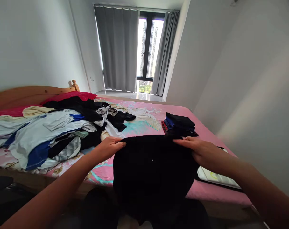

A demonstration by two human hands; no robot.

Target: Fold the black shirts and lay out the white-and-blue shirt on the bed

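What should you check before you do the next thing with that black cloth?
1. Left hand grips the top edge of the black cloth: ok.
2. Right hand grips the same edge on the other side: ok.
3. Top edge held level between the hands: ok.
4. Lower part of the cloth hangs free past the bed edge: cannot tell, it is dark down there.
5. Bare bed space between the loose clothes pile and the folded stack: ok.
6. Paper by the right hand sits under the cloth's edge: not ok.
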